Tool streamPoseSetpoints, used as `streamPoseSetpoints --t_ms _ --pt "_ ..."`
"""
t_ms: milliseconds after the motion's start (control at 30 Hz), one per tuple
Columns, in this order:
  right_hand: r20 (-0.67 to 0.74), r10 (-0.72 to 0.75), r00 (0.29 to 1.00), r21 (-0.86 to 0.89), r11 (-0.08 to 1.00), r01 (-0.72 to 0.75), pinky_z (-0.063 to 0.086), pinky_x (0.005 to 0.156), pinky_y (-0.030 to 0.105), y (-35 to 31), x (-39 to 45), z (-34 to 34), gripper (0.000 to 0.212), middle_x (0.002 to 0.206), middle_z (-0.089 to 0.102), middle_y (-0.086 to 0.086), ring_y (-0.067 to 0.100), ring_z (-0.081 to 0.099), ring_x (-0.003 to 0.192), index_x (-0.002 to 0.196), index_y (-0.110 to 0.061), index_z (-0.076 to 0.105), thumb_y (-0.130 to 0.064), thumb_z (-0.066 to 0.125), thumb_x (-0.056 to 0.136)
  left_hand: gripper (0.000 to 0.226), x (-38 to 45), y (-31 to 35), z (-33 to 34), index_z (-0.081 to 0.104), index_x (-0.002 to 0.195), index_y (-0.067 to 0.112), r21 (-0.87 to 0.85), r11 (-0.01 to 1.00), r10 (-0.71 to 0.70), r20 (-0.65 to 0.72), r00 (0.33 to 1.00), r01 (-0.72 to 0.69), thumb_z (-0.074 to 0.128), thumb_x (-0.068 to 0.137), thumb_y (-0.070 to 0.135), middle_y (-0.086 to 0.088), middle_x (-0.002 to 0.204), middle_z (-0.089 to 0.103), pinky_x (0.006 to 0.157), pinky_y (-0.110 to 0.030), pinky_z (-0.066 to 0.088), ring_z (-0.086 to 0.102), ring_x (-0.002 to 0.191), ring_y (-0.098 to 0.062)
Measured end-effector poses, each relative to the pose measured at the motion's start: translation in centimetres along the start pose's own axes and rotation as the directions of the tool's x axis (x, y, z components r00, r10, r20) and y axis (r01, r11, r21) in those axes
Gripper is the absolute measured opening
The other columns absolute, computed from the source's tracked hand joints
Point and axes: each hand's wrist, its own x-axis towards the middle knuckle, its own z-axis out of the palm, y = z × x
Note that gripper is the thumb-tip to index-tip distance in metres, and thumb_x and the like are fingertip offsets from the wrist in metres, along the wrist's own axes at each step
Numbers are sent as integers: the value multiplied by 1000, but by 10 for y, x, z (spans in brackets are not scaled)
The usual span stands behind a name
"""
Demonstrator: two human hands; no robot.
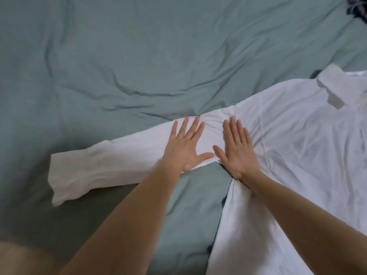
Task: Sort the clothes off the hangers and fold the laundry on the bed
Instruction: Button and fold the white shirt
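Nearest, two bare forearms reach out from the lower edge across the bed (99, 56), which is covered in a wrinkled grey-green sheet. The left hand (185, 145) lies palm down on the upper part of the sleeve (95, 167) of a white collared shirt (297, 145), fingers straight and spread, gripping nothing. The right hand (237, 149) lies flat just beside it, fingers straight and close together, pressing the cloth where sleeve meets body; the two thumbs nearly touch.

The shirt lies spread on the right half of the bed, its body running from the near right edge toward the far right. The sleeve stretches out to the left, its cuff end resting flat on the sheet, with a wedge of bare sheet between sleeve and shirt body.

Farther right lies the collar (333, 88), folded down. At the far right corner a dark item (357, 8) is cut off by the edge; what it is cannot be told.
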Motion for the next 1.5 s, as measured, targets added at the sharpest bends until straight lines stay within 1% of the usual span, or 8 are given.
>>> streamPoseSetpoints --t_ms 200,367,533,800,933,1100,1333,1500 --pt "189 25 982 -118 993 -2 -10 118 41 4 1 -6 78 157 -24 6 27 -22 145 151 -28 -16 -70 4 88 99 -14 -16 4 29 151 18 69 992 -94 -121 988 103 21 80 85 -1 160 19 116 -55 0 15 148 -27" --pt "327 242 914 -160 967 -199 -3 118 47 -35 12 -50 69 158 -13 19 39 -10 146 153 -25 -3 -57 21 97 89 -97 -87 -28 10 154 20 244 872 -439 9 898 424 23 87 76 -7 162 4 115 -55 -12 0 148 -33" --pt "236 -168 957 251 962 107 11 118 32 -145 1 -62 55 158 19 13 26 15 146 149 -9 23 -35 34 102 73 -168 -145 -64 34 145 6 -119 780 -616 26 787 614 54 91 51 -20 148 36 111 -45 21 34 136 -37" --pt "309 -196 930 707 702 -87 34 108 30 -267 -23 -60 43 137 54 3 19 50 124 135 -13 49 -35 47 99 32 -189 -175 -83 65 104 -5 -764 219 -639 357 681 606 60 94 25 -21 95 68 63 -28 41 57 73 -19" --pt "428 -48 902 829 418 -371 43 104 34 -278 -23 -75 29 118 65 0 17 60 111 114 -15 63 -34 49 98 24 -200 -166 -108 58 118 5 -874 -268 -482 486 729 406 49 101 19 -13 110 66 79 -37 53 64 93 -24" --pt "543 -73 836 833 173 -526 51 91 34 -265 -30 -127 43 106 70 -3 15 67 99 116 -21 64 -54 52 91 43 -193 -124 -159 61 107 11 -819 -450 -262 501 825 355 30 104 41 -10 103 69 75 -37 55 69 90 -24" --pt "368 286 885 883 192 -429 52 78 32 -177 -53 -207 7 89 71 3 21 67 86 89 -16 68 -15 71 83 68 -141 -44 -218 64 108 3 -815 -366 4 480 877 448 15 102 51 -12 101 68 92 -39 50 63 101 -27" --pt "266 545 795 886 188 -425 46 65 32 -79 -83 -252 17 82 62 10 22 57 74 75 -11 62 -8 54 91 19 -94 32 -224 63 107 2 -928 311 -251 130 959 207 50 93 0 -15 101 66 74 -20 47 61 84 -20"
